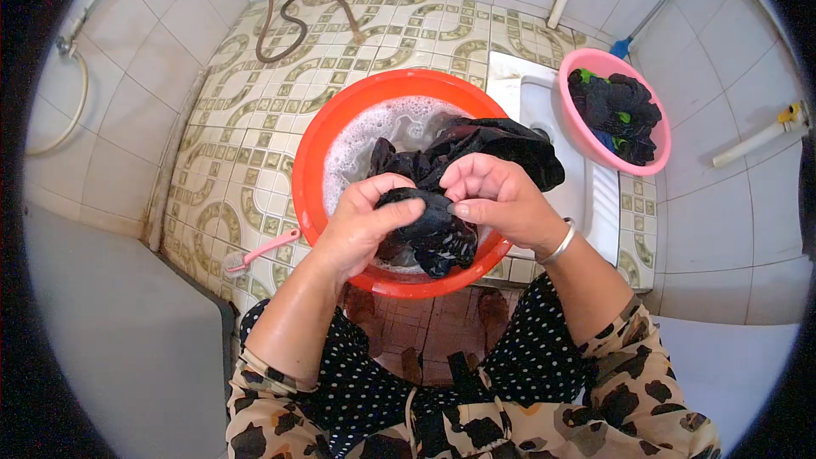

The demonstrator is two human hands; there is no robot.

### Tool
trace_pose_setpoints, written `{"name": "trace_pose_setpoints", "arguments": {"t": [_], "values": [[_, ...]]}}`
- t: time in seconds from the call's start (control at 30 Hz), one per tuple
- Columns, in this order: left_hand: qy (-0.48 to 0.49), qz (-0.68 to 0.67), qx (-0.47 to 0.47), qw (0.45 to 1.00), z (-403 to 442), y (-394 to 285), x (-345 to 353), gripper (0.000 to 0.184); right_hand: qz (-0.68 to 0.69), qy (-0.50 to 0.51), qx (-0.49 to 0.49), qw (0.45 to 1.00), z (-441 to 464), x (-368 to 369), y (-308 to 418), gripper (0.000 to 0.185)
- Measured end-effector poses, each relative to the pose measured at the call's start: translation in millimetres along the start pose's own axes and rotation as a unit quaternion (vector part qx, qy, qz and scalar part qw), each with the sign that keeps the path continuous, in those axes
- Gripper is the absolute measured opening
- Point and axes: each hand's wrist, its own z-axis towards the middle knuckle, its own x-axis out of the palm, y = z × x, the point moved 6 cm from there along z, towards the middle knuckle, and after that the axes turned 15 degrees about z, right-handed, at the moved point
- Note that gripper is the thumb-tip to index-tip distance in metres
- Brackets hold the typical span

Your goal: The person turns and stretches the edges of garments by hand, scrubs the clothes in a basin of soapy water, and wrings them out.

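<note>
A wet black garment (497, 149) lies partly in a red basin (310, 166) of soapy water and drapes over the basin's right rim. Its near part is lifted above the suds, bunched between my two hands. My left hand (365, 225) grips this cloth from the left, thumb pressed on top. From the right, my right hand (501, 204) pinches the same piece between thumb and fingers, a silver bangle at the wrist. White foam (340, 149) covers the water on the left side of the basin. The garment's exact kind cannot be made out.
A pink basin (574, 123) with dark and green clothes (620, 115) stands over the white squat toilet (603, 212). A pink-handled brush (263, 251) lies on the tiles left of the red basin. Behind are a brown hose (297, 25) and a blue brush (620, 47).
</note>
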Motion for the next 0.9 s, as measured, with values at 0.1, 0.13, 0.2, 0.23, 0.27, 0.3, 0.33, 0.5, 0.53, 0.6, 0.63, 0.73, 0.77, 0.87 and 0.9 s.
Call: {"name": "trace_pose_setpoints", "arguments": {"t": [0.1, 0.13, 0.2, 0.23, 0.27, 0.3, 0.33, 0.5, 0.53, 0.6, 0.63, 0.73, 0.77, 0.87, 0.9], "values": [[0.011, 0.139, 0.058, 0.989, 2, -4, 3, 0.012, -0.046, 0.013, -0.056, 0.997, 3, 0, -3, 0.025], [0.009, 0.226, 0.092, 0.970, 3, -6, 4, 0.012, -0.046, 0.014, -0.056, 0.997, 3, 1, -3, 0.025], [0.012, 0.157, 0.058, 0.986, 4, -2, 2, 0.011, -0.041, -0.003, -0.037, 0.998, 4, 0, -6, 0.021], [0.016, 0.086, 0.023, 0.996, 4, 2, 1, 0.010, -0.041, -0.004, -0.037, 0.998, 4, -2, -6, 0.021], [0.016, 0.087, 0.023, 0.996, 3, 1, 1, 0.010, -0.087, 0.014, -0.019, 0.996, 6, -3, -9, 0.019], [0.017, 0.030, -0.008, 0.999, 2, 3, -1, 0.017, -0.132, 0.032, -0.001, 0.991, 7, -3, -11, 0.017], [0.018, -0.026, -0.039, 0.999, 1, 6, -2, 0.024, -0.132, 0.031, -0.001, 0.991, 6, -2, -10, 0.017], [0.051, -0.050, -0.036, 0.997, 1, 6, -2, 0.025, -0.153, 0.025, -0.001, 0.988, 8, -5, -12, 0.013], [0.061, -0.049, -0.027, 0.997, 1, 5, -2, 0.025, -0.153, 0.025, -0.001, 0.988, 8, -5, -11, 0.013], [0.057, -0.027, -0.020, 0.998, -1, 0, 0, 0.018, -0.127, 0.033, 0.024, 0.991, 7, -6, -12, 0.012], [0.054, -0.005, -0.013, 0.998, -1, -2, 1, 0.011, -0.127, 0.034, 0.024, 0.991, 7, -6, -12, 0.012], [0.049, -0.001, -0.030, 0.998, -2, -3, 1, 0.012, -0.141, 0.022, 0.022, 0.990, 8, -8, -14, 0.012], [0.049, -0.001, -0.030, 0.998, -2, -2, 0, 0.012, -0.129, 0.025, 0.018, 0.991, 8, -5, -12, 0.013], [0.062, -0.017, -0.044, 0.997, -1, 4, -1, 0.026, -0.132, 0.021, -0.006, 0.991, 10, -2, -10, 0.013], [0.057, -0.021, -0.041, 0.997, -1, 5, -1, 0.026, -0.146, 0.015, -0.024, 0.989, 10, -1, -8, 0.012]]}}
